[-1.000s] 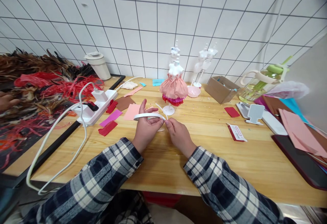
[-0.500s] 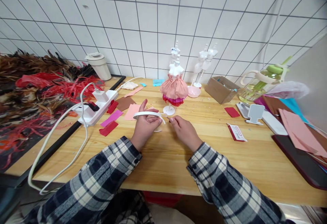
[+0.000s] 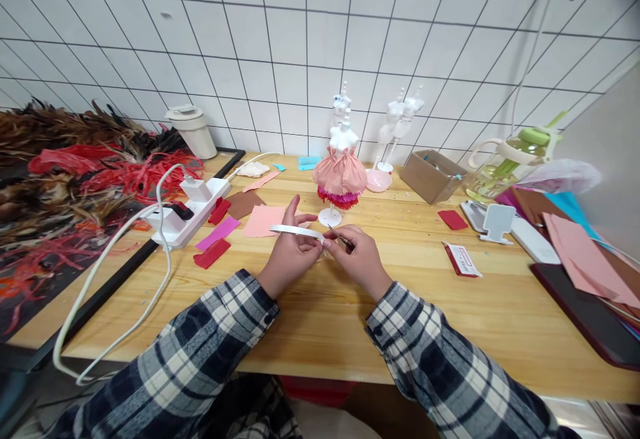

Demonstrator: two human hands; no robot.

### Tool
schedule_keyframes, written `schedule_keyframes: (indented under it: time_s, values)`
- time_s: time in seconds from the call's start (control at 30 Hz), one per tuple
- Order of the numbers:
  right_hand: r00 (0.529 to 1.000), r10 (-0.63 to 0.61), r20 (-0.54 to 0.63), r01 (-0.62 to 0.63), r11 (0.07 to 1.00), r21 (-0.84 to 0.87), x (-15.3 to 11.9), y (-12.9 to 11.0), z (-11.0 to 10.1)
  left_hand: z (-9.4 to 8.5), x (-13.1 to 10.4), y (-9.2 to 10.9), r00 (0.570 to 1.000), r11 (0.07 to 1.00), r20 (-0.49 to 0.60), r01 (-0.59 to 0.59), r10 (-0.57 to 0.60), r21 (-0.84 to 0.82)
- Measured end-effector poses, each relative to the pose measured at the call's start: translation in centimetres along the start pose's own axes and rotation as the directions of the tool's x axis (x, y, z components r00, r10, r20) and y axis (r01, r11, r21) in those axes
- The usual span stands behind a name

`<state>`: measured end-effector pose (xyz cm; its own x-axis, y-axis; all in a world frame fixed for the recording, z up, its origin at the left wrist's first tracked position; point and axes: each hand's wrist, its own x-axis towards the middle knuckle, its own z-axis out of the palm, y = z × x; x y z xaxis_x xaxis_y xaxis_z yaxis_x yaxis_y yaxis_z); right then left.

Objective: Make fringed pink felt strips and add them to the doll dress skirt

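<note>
My left hand (image 3: 290, 255) is closed on a narrow roll of white tape (image 3: 295, 229), with the index finger sticking up through or behind the ring. Its thumb meets the fingertips of my right hand (image 3: 361, 259) at the tape's loose end. A thin, dark pointed metal tool (image 3: 341, 235) juts from my closed right hand; whether it is tweezers or small scissors I cannot tell. Just beyond the hands, a small white dress form (image 3: 345, 135) stands upright, wearing a pink gathered skirt (image 3: 340, 171) over magenta and red ruffles.
Pink paper (image 3: 265, 221) and red, magenta and brown scraps lie left, beside a power strip (image 3: 200, 209) with looping cables. Feathers (image 3: 60, 132) fill the far left. A cardboard box (image 3: 433, 175), a bottle (image 3: 515, 159) and a phone stand (image 3: 499, 223) are on the right.
My hands have come together at the tape's loose end, which hung free before. The tape roll has shifted slightly right, and the pointed tool now shows more clearly above my right fingers.
</note>
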<state>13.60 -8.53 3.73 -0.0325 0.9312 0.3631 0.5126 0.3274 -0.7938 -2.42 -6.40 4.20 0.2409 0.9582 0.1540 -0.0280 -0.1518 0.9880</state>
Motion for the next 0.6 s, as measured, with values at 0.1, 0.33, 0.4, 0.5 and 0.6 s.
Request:
schedule_keyframes:
  time_s: [0.1,0.33,0.4,0.5,0.6]
  values:
    - [0.995,0.092,0.045,-0.093,0.996,0.017,0.0,0.3,0.4,0.3,-0.3,0.0,0.998,0.998,0.043,-0.038,0.035,0.052]
    - [0.972,0.193,0.132,-0.199,0.98,0.033,0.2,0.7,0.3,-0.6,0.0,-0.2,0.989,0.985,0.141,-0.073,0.051,0.155]
    - [0.971,0.179,0.159,-0.187,0.982,0.032,0.2,0.7,0.3,-0.8,0.1,0.0,0.991,0.983,0.13,-0.059,0.037,0.175]
    - [0.969,0.154,0.194,-0.167,0.985,0.049,0.2,0.7,0.3,-1.0,0.1,0.2,0.994,0.972,0.106,-0.014,-0.011,0.233]
    - [0.969,0.16,0.189,-0.183,0.976,0.114,0.1,0.7,0.3,-1.2,0.2,0.2,0.997,0.946,0.068,-0.065,0.046,0.318]
